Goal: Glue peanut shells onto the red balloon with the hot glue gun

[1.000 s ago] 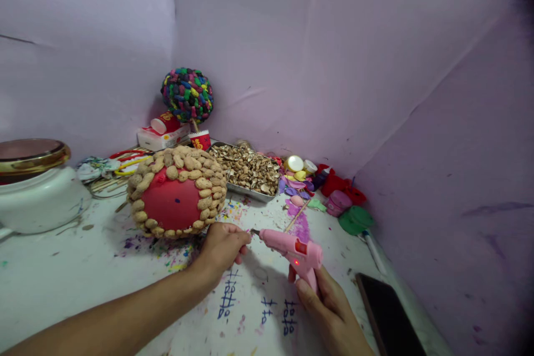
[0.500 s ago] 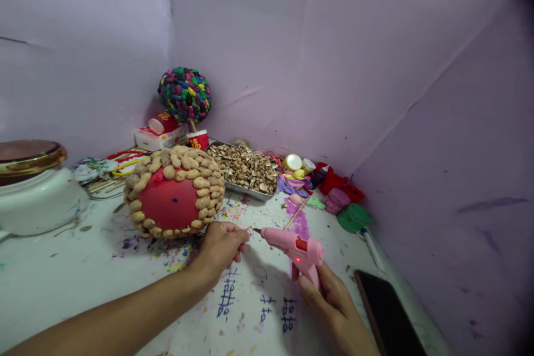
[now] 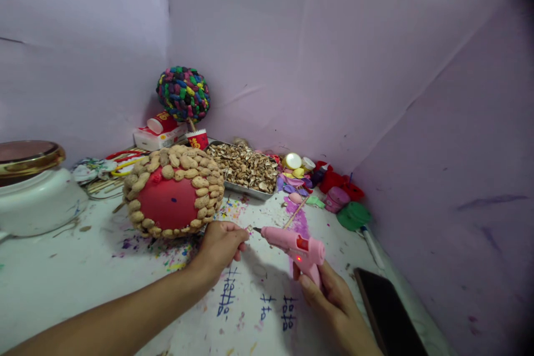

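Note:
My right hand (image 3: 329,300) is wrapped round the handle of a pink hot glue gun (image 3: 287,240), its small red light lit. The dark nozzle points left, right by a small pale peanut shell (image 3: 250,228). Between thumb and fingertips, my left hand (image 3: 223,242) pinches that shell; most of it is hidden. Just behind the left hand sits a red balloon (image 3: 167,203), its sides and top covered with whole peanuts (image 3: 201,182) and a bare red patch facing me. A metal tray (image 3: 250,193) heaped with shells stands beyond.
A white pot (image 3: 37,203) stands at the left. At the back, a multicoloured ball (image 3: 183,94) rises from a red paper cup (image 3: 197,139). Paint jars (image 3: 337,199) and loose balloons (image 3: 294,181) lie at the back right. A phone (image 3: 387,311) rests by my right hand.
Almost nothing differs. The glue gun has shifted very slightly right, its nozzle still close to the shell; the left hand keeps its pinch.

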`<state>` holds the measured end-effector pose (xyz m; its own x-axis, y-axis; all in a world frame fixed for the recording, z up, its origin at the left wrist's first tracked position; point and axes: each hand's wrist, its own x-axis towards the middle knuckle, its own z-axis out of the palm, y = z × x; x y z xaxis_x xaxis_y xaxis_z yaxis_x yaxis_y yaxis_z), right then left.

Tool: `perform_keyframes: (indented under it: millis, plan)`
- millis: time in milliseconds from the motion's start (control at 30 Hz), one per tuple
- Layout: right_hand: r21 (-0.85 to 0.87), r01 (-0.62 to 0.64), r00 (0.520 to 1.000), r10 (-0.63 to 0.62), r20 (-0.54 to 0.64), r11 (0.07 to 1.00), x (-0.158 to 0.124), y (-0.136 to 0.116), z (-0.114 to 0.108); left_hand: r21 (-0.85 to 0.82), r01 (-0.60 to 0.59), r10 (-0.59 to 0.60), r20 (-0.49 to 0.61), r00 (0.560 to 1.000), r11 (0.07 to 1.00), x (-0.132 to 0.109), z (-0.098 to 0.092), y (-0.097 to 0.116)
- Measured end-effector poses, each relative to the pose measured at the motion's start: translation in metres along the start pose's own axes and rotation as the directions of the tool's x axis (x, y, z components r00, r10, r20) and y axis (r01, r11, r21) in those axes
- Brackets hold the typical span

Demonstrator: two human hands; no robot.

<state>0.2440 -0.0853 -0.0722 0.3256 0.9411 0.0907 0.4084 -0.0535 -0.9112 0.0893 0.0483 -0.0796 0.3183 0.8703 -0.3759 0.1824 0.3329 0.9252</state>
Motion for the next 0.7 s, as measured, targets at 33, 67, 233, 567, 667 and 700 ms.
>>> perform_keyframes:
  millis: [33, 67, 233, 567, 667, 700]
  plan:
    - [-0.001, -0.006, 1.0, 0.006, 0.005, 1.0, 0.0, 0.0002, 0.0004, 0.003, 0.0, 0.0, 0.0, 1.0, 1.0, -0.0001, 0.0001, 0.0003]
    - [-0.005, -0.014, 1.0, 0.014, 0.011, 1.0, -0.0001, 0.0007, 0.0009, 0.006, -0.001, 0.001, 0.0, 1.0, 1.0, -0.0002, 0.0002, 0.0006]
    - [-0.026, -0.045, 0.999, 0.045, -0.003, 0.999, 0.0004, 0.0048, 0.0031, 0.019, -0.011, 0.011, 0.003, 1.0, 1.0, -0.0013, 0.0, 0.0015]
    - [-0.046, -0.018, 1.0, 0.018, -0.003, 0.999, 0.0009, 0.002, 0.0027, 0.016, 0.002, -0.002, -0.005, 1.0, 1.0, -0.003, 0.0008, 0.0037]
    - [-0.064, 0.002, 1.0, -0.002, 0.005, 0.998, 0.0003, 0.0025, 0.0003, 0.016, 0.005, -0.005, -0.002, 1.0, 1.0, -0.0025, 0.0009, 0.0044]
    - [-0.074, 0.007, 1.0, -0.007, 0.012, 0.997, 0.0002, 0.0024, -0.0003, 0.017, 0.007, -0.007, 0.0, 1.0, 1.0, -0.0022, 0.001, 0.0045]
